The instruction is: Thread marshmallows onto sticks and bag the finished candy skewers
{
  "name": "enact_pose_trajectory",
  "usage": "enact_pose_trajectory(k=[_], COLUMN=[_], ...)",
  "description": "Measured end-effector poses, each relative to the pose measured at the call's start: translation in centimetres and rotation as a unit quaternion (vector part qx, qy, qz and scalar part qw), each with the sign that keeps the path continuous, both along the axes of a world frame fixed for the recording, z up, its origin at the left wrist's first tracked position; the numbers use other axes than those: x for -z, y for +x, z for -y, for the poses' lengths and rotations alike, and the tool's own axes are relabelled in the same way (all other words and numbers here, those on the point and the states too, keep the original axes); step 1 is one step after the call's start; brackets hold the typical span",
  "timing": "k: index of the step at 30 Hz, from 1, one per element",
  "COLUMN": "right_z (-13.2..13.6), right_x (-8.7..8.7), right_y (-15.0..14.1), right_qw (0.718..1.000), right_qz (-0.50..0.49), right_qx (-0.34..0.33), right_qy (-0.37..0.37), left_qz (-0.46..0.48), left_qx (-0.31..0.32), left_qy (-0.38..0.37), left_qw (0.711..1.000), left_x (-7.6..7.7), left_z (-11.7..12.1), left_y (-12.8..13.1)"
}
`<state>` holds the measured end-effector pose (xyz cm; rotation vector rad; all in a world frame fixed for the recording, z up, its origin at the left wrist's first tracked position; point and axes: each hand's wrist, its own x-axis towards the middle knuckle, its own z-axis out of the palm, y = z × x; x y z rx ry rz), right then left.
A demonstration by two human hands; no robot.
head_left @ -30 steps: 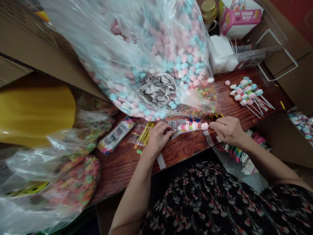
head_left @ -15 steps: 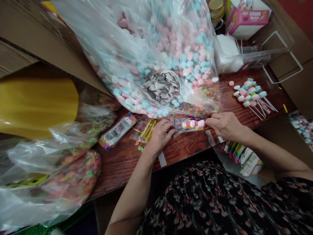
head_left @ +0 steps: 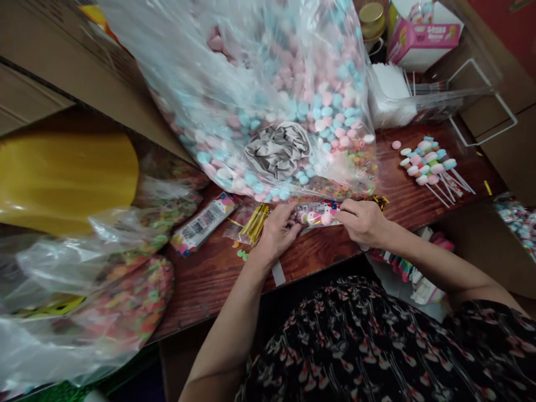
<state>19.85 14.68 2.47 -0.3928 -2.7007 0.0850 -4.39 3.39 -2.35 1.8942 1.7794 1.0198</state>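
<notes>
My left hand presses down on the left end of a small printed clear sleeve lying on the wooden table. A stick of pink and white marshmallow candies lies inside the sleeve. My right hand is closed around the stick's right end, right at the sleeve's mouth. A bundle of gold twist ties lies just left of my left hand. Several finished candy sticks lie at the table's far right.
A huge clear bag of pink, blue and white candies fills the table's back. Bags of coloured cereal rings and a yellow sheet crowd the left. A printed sleeve pack, a white wire rack and a pink box are nearby.
My right hand has moved left, pushing the candy stick deeper into the sleeve. My left hand has stayed holding the sleeve.
</notes>
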Motion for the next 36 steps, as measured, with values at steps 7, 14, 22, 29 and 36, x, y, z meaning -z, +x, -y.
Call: enact_pose_trajectory(k=[7,14,22,29,36], right_z=[-0.5,-0.5,-0.1,1.4,3.8], right_x=[-1.9,-2.2,-4.1,-3.2,-0.5], right_y=[0.6,1.1,0.7,-0.6,-1.2], right_qw=[0.997,0.993,0.964,0.944,0.846], right_qz=[-0.07,-0.038,-0.113,-0.186,-0.266], right_qx=[-0.019,-0.106,-0.123,-0.08,0.093], right_qy=[-0.004,-0.042,-0.208,-0.261,-0.453], left_qz=[-0.101,0.033,0.208,0.383,0.507], left_qx=[0.088,0.163,0.094,0.019,-0.147], left_qy=[-0.02,-0.126,-0.169,-0.252,-0.209], left_qw=[0.991,0.978,0.959,0.888,0.823], left_x=[-1.9,-3.8,-6.2,-5.1,-4.4], left_z=[-1.2,-1.0,0.3,1.3,2.0], left_y=[1.3,3.9,6.8,9.1,8.8])
